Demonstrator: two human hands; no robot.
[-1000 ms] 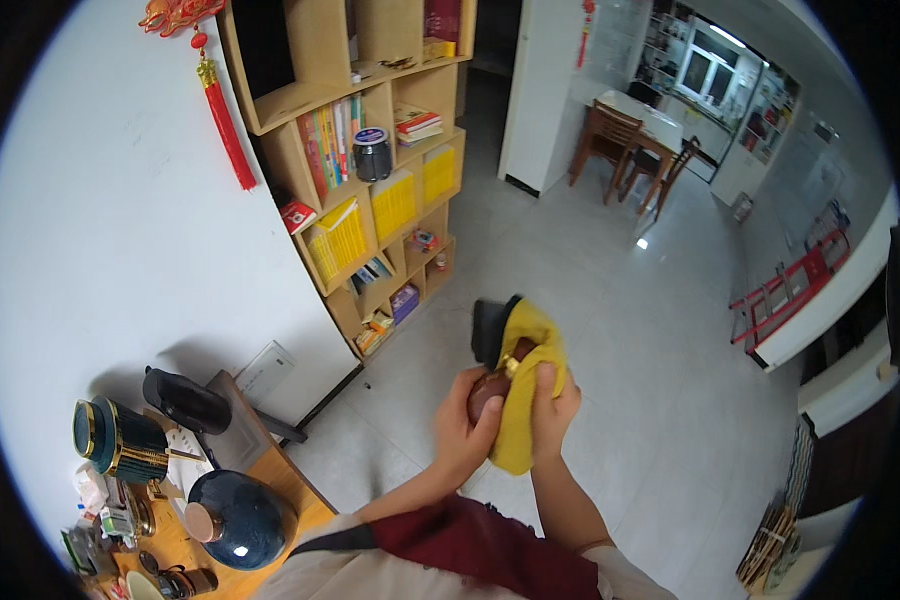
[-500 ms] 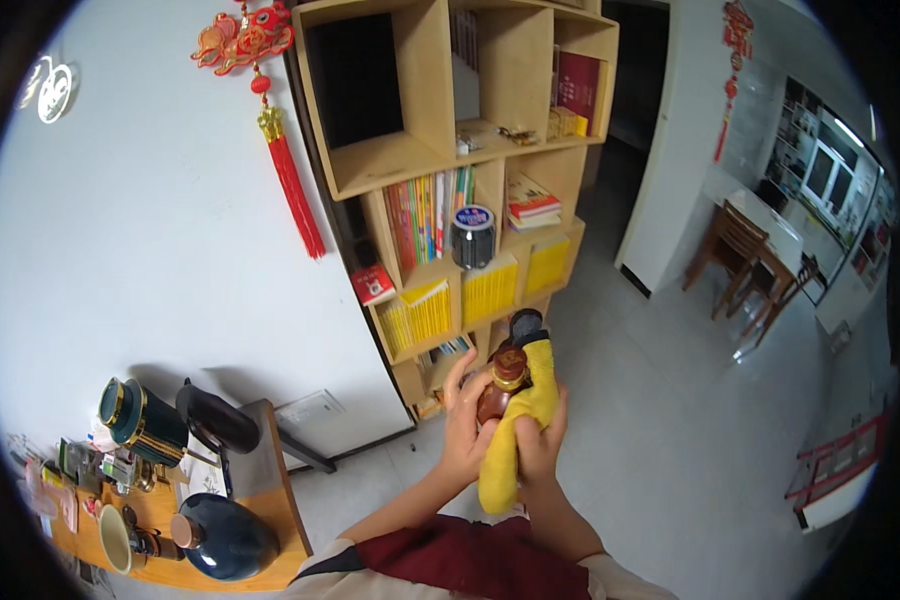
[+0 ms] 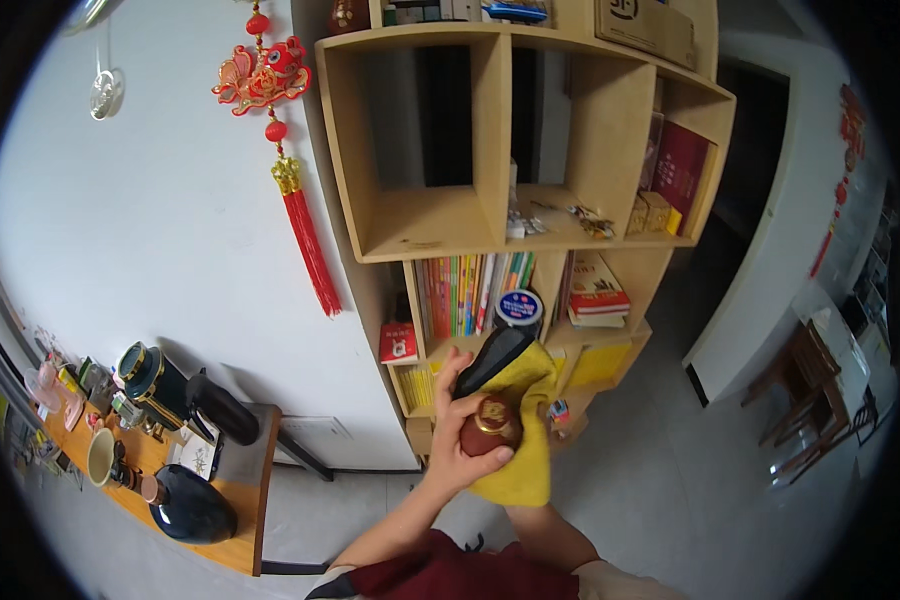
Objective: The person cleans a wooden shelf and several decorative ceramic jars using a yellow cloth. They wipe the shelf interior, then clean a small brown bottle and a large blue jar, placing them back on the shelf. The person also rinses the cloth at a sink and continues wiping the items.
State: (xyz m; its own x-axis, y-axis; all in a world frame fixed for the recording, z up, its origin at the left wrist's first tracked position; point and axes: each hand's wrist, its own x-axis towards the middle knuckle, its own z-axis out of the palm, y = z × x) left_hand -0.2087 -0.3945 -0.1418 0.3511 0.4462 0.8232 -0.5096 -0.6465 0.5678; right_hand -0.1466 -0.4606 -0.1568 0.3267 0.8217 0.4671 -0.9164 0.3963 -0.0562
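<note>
- Standing against the white wall, a wooden cubby bookshelf holds upright books and stacked boxes.
- Tabletop, lower left: dark blue round-bellied vase, dark canister, cups.
- Red tasselled knot ornament, hung on the wall.
- Yellow cloth, draped over the right hand, which is hidden beneath it; its grasp cannot be told.
- Left hand, clenched around a brown round jar, held before the lower shelves.

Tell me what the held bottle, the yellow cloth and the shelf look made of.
Bottle: likely glazed ceramic or glass, glossy brown with a highlight. Yellow cloth: soft fabric that drapes and folds. Shelf: pale wood or laminate board, matte.
</note>
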